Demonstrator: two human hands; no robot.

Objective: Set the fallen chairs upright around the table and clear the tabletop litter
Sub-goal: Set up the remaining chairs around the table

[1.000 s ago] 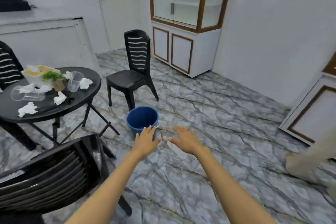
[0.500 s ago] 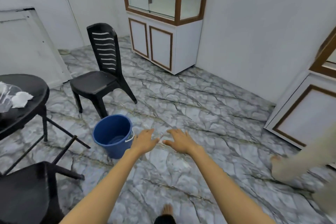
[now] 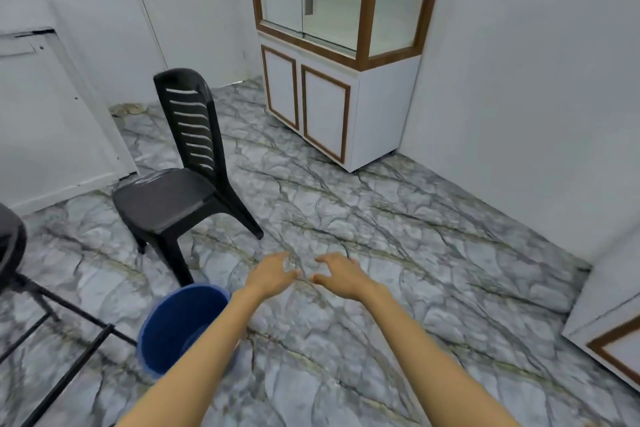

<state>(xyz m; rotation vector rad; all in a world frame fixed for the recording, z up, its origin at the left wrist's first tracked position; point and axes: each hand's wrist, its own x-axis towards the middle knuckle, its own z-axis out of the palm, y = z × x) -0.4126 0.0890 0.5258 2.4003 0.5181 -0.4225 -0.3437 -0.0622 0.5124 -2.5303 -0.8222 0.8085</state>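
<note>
A black plastic chair (image 3: 180, 191) stands upright on the marbled floor left of centre, its slatted back toward the rear wall. Only the rim of the round black table (image 3: 12, 246) shows at the far left edge, with its thin metal legs (image 3: 69, 340) below; the tabletop litter is out of view. My left hand (image 3: 272, 274) and my right hand (image 3: 337, 274) reach forward side by side over bare floor, fingers spread and holding nothing. A blue bucket (image 3: 176, 326) stands under my left forearm, in front of the chair.
A glass-fronted display cabinet (image 3: 332, 55) with white lower doors fills the far corner. A white door (image 3: 187, 10) is behind the chair, and a white panel (image 3: 52, 121) leans on the left wall. Another white cabinet (image 3: 609, 329) juts in at the right edge.
The view has swung right and forward: the table with its litter and the near black chair have slid out of view. A person's foot at the right is gone. Both hands stay open, empty.
</note>
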